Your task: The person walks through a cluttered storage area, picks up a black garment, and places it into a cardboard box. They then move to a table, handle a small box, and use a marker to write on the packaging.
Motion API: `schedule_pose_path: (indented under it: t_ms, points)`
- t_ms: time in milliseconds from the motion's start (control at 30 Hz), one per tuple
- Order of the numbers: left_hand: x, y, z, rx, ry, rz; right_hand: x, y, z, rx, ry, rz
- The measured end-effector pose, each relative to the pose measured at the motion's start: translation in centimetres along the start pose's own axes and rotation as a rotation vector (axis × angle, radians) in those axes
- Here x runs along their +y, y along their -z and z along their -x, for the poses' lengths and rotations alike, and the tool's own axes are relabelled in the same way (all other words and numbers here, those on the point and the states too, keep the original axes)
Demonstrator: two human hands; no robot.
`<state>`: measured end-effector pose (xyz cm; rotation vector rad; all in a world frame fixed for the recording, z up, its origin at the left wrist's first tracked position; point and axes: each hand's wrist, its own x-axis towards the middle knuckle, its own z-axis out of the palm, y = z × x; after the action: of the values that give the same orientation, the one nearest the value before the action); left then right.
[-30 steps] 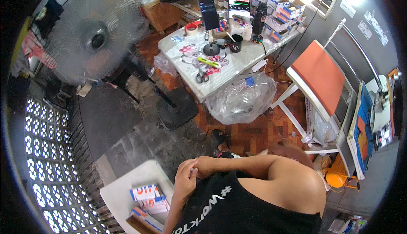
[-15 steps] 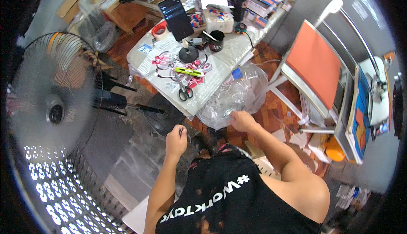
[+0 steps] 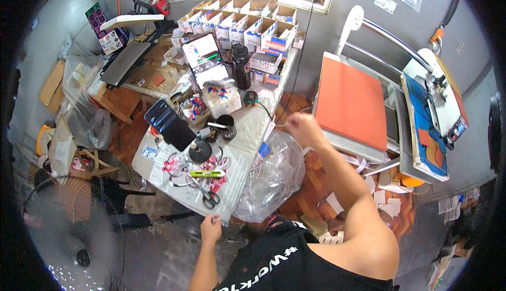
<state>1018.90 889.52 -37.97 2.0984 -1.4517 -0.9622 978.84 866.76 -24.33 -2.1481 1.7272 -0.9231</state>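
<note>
My left hand (image 3: 211, 229) is closed just off the front corner of the table (image 3: 232, 199). A small dark thing shows at its fingertips, too little of it to name. My right hand (image 3: 305, 130) is raised with curled fingers between the table's right edge and the orange pad (image 3: 352, 104) of a press. What it holds, if anything, is hidden; a thin pale cord (image 3: 280, 125) passes by its fingertips. On the table near my left hand lie scissors (image 3: 211, 200), a yellow-green cutter (image 3: 207, 173) and pink-and-white straps (image 3: 171, 163). A clear plastic bag (image 3: 274, 185) hangs beside the table.
A phone (image 3: 169, 125) on a stand, a black mug (image 3: 226, 127), a lit tablet (image 3: 205, 62) and a dark bottle (image 3: 241, 67) crowd the table. Divided cardboard boxes (image 3: 247, 27) fill its back. A fan (image 3: 74, 238) stands at left. Paper scraps (image 3: 334, 204) lie on the floor.
The view has tipped upward, bringing the back boxes and window in. My right hand has moved from beside the plastic bag farther out, toward the press. My left hand stays closed, nearer the table corner.
</note>
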Motion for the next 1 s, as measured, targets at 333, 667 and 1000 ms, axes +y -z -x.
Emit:
schedule_pose_path:
  t_ms: [333,667,1000]
  points:
    - [4.4,-1.8,-0.5,0.121,0.232,-0.010,8.4,4.5,-34.8,0.275,0.258,0.425]
    - [1.8,-1.5,2.5,0.232,0.510,0.022,11.5,0.7,-43.8,-0.461,-0.018,0.687]
    - [2.7,-3.5,2.7,0.173,0.438,-0.091,7.3,2.2,-41.6,-0.482,0.206,0.949]
